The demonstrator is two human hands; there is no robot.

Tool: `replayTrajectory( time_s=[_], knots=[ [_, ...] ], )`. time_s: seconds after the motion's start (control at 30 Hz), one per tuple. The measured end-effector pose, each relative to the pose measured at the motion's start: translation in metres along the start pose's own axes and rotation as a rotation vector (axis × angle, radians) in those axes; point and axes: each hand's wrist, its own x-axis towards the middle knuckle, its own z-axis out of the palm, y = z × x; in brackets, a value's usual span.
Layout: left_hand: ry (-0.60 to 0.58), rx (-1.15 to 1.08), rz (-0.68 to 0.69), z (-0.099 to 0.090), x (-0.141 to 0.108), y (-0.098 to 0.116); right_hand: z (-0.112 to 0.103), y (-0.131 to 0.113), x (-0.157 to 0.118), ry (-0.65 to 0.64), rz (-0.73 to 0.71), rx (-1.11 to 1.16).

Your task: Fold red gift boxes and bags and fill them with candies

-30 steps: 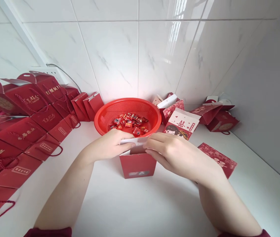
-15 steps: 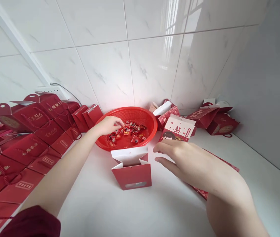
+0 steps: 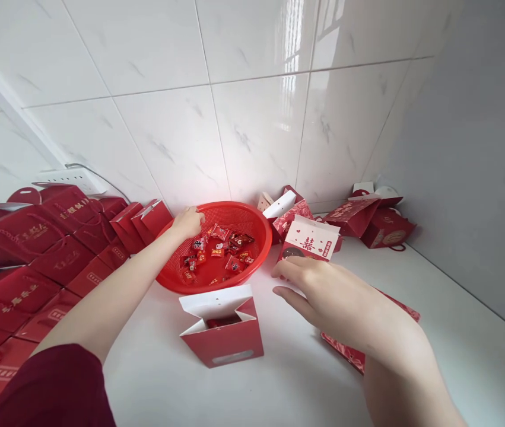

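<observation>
My left hand (image 3: 189, 223) is at the back left rim of a red plastic basket (image 3: 264, 232), its fingers curled over the edge. Several wrapped candies (image 3: 217, 252) in mostly red wrappers lie inside the basket. In front of it stands a red paper gift box (image 3: 223, 343) with its white-lined top open; something dark red shows inside. My right hand (image 3: 308, 284) hovers to the right of this box, thumb and fingers apart and holding nothing. Just beyond its fingers is a pink and red box (image 3: 312, 237) with a printed red character.
Rows of filled-out red gift boxes (image 3: 63, 261) crowd the left side, below a power strip (image 3: 74, 179). More red boxes (image 3: 388, 225) rest by the wall at the back right. A flat red patterned piece (image 3: 343, 351) lies under my right forearm.
My left hand has moved from above the candies to the basket's back left rim. The basket looks tilted a little toward me. My right hand has hardly moved; the view has shifted slightly.
</observation>
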Motion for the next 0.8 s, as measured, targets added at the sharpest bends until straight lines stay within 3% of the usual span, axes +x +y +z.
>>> replayTrajectory(
  time_s=[0.2, 0.4, 0.67, 0.8],
  knots=[
    [-0.233, -0.053, 0.245, 0.013, 0.016, 0.019, -0.001, 0.001, 0.004, -0.023, 0.036, 0.019],
    [-0.363, -0.060, 0.226, 0.031, 0.018, 0.037, -0.002, -0.001, 0.004, -0.051, 0.045, 0.012],
    [-0.326, -0.191, 0.186, 0.033, 0.005, 0.031, -0.002, -0.002, 0.006, -0.036, 0.037, 0.030],
    [-0.218, -0.337, 0.157, 0.014, -0.009, 0.034, 0.000, -0.001, 0.006, -0.019, 0.009, 0.074]
  ],
)
